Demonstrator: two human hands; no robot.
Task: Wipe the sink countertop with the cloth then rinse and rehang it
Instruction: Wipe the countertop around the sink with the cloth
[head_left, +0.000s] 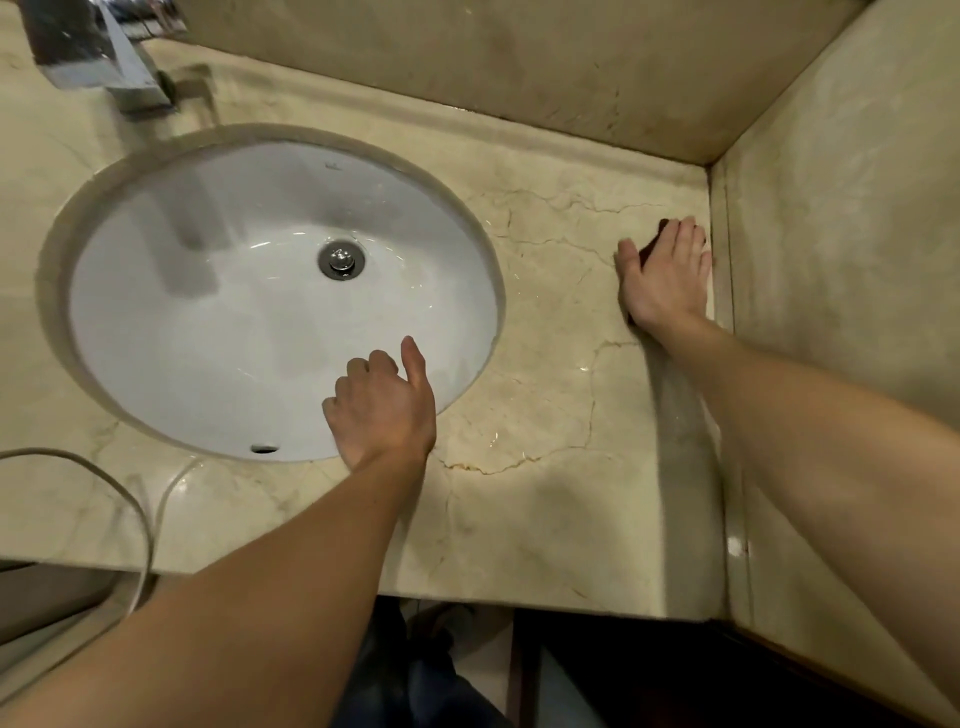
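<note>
Faced the front edge of the desk (545, 519), with a pale cable (140, 509) looping over its near-left part. Held the left hand (382, 410) at the near-right rim of the sink (234, 312), fingers loosely curled, thumb raised, gripping nothing. Pressed the right hand (667, 275) flat farther off, fingers straight and together, at the desk's right end just beside the side wall (831, 208). Covered the dark cloth (650, 252) almost wholly under that palm; saw only a sliver between thumb and forefinger, so could not tell its long axis. Judged the next stroke a pull leftward toward the sink or back toward the body, the wall blocking the right. Noted the faucet (104, 57) far left.
</note>
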